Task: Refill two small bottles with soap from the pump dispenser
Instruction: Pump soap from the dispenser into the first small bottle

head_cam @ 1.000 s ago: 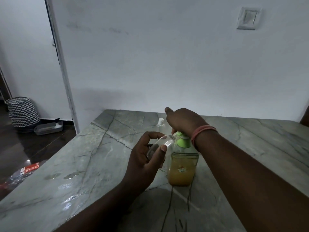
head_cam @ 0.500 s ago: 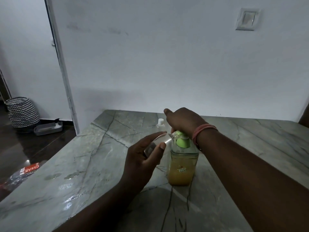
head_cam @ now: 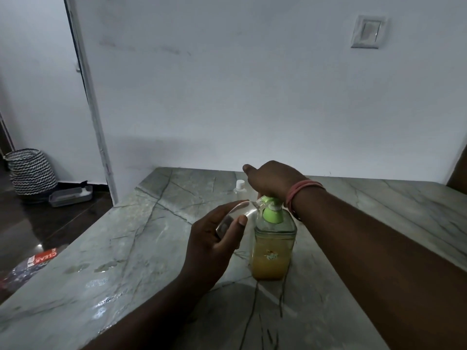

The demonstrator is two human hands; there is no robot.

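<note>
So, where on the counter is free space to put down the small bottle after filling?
Bare marble lies right of the pump dispenser, under and beyond the right hand's forearm, and on the near left, although wet patches shine there. It is crowded around the dispenser: the left hand holds the small bottle at the spout, and the capped bottle stands just behind.

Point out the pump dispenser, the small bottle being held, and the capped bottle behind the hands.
pump dispenser [head_cam: 271,258], head view: on its soap-filled lower body.
held small bottle [head_cam: 249,215], head view: on its clear side near the neck.
capped bottle [head_cam: 240,184], head view: on its white cap.
</note>
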